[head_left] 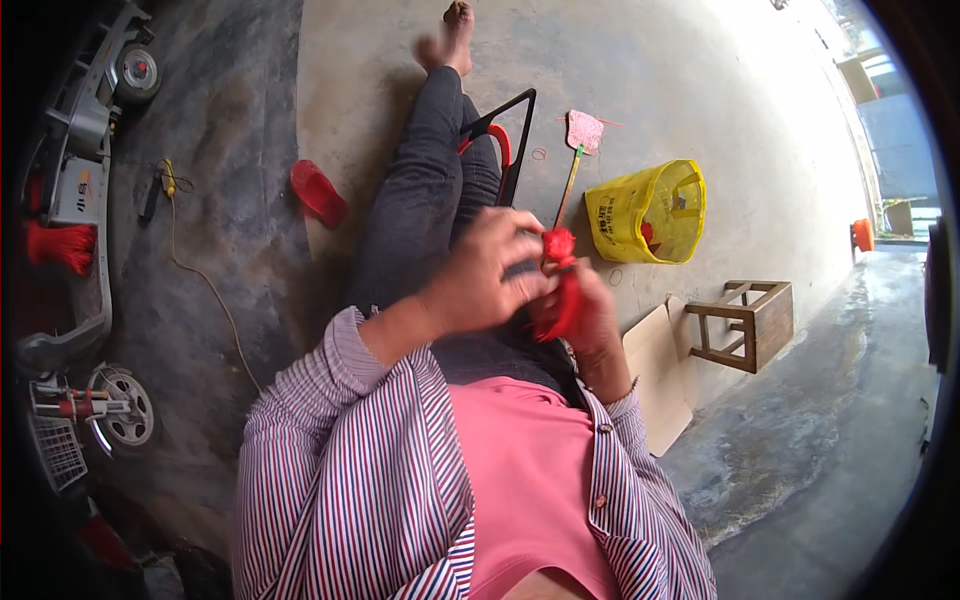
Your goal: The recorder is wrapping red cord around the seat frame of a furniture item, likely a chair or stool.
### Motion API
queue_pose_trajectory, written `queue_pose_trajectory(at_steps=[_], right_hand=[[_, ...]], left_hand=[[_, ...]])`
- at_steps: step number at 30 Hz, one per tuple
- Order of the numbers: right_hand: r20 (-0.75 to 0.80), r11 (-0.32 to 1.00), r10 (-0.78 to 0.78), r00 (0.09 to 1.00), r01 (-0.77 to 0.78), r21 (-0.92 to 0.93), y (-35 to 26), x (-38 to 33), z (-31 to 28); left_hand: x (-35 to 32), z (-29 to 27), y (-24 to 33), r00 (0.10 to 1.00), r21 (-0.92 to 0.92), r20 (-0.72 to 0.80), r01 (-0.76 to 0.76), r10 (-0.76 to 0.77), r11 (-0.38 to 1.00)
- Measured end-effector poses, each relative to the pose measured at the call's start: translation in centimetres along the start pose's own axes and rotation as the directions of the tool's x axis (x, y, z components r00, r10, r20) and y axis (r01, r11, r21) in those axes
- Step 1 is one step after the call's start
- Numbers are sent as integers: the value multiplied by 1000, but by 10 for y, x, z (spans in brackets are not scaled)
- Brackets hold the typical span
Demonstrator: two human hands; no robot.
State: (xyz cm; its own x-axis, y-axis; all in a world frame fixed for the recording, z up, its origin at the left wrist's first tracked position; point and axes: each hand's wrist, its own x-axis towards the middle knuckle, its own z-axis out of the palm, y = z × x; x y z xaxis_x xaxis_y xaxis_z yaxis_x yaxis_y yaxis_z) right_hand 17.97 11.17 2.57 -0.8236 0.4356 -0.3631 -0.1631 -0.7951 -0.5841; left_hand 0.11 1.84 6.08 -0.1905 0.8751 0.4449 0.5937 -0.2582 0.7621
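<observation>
A red tassel-like bundle [568,305], with a rounded red knob at its upper end, is held upright above my lap. My right hand [600,315] has its fingers wrapped round the lower strands. Close against the knob's left side is my left hand [475,275], its fingers bent and smeared by motion. Whether those fingers pinch a strand cannot be made out. Just beyond my hands, a black angular frame [527,125] with a curved red part [502,140] stands by my outstretched legs.
On the right are a yellow container [630,215] with something red inside, a pink fly swatter [584,132], a wooden stool [765,325] and flat cardboard [650,365]. Leftward lie a red slipper [318,193] and a cable [205,270]; a scooter [85,190] carries a red bundle [62,247].
</observation>
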Motion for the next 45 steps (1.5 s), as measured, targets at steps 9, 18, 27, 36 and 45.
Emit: queue_pose_trajectory(at_steps=[9,18,27,36,45], right_hand=[[120,986,-52,991,71,-152,-19,39,4],[224,380,75,972,180,-907,-9,84,-1],[70,734,-389,919,355,-580,-56,32,-8],[35,749,-651,759,633,194,-131,-61,-75],[-54,810,-243,969,172,-561,-10,42,-13]], left_hand=[[15,-51,-16,857,-931,-4,186,-515,315],[-2,-9,-58,920,158,142,344,-366,926],[5,8,-87,822,-372,-39,516,-568,772],[-6,21,-80,589,-681,536,725,-606,102],[-2,28,-70,592,-689,527,717,-610,100]])
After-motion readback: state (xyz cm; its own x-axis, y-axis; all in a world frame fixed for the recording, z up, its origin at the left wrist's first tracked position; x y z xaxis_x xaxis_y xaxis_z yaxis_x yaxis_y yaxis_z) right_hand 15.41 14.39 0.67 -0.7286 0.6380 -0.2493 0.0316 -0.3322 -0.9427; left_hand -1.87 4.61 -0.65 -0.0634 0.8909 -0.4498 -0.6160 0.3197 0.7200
